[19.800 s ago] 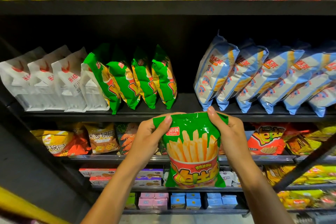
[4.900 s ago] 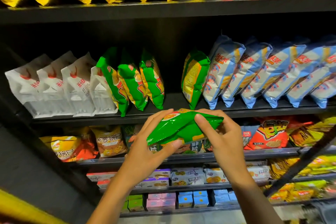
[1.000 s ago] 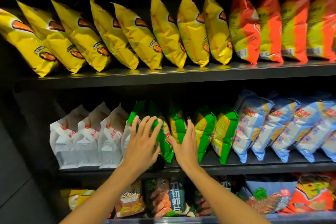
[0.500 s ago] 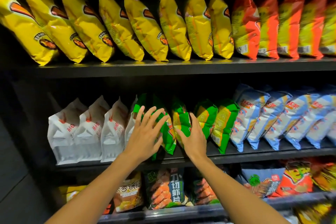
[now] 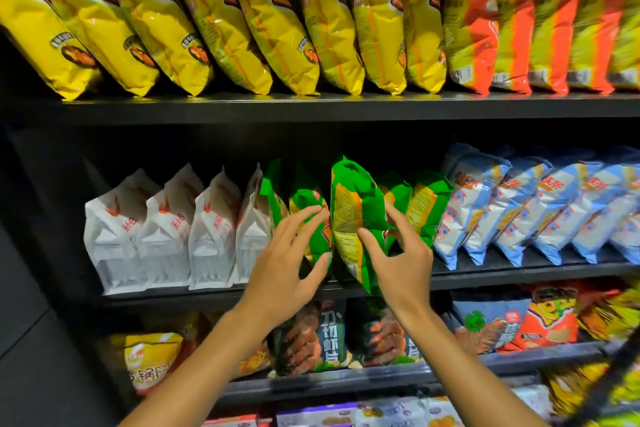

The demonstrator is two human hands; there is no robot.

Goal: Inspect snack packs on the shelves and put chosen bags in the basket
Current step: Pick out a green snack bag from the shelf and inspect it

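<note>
Shelving: a black shelf unit [image 5: 311,107] fills the view; its middle shelf [image 5: 519,274] carries the green packs.
Top row: yellow bags [image 5: 221,24] lean left, orange-red bags [image 5: 512,28] stand at the right, blurred towards the edge.
Middle row: white pouches [image 5: 162,232] at the left, blue bags [image 5: 519,204] at the right, green bags [image 5: 426,204] between them.
Lower row: dark shrimp-chip packs [image 5: 329,336] and other snacks, partly hidden behind both forearms.
Arms: two bare forearms reach up from the bottom edge, converging on the green section.
Chosen pack: one green snack bag [image 5: 353,211] stands raised above its neighbours, its printed back facing the camera, its bottom at the front edge of the middle shelf.
Right hand [image 5: 401,263]: grip grasping that bag, thumb on its front face, fingers reaching round its right side.
Left hand [image 5: 287,267]: grip released, fingers spread and slightly bent, tips touching the neighbouring green pack [image 5: 308,215] just left of it.
Hard to make out: the lower right corner is smeared by motion.
</note>
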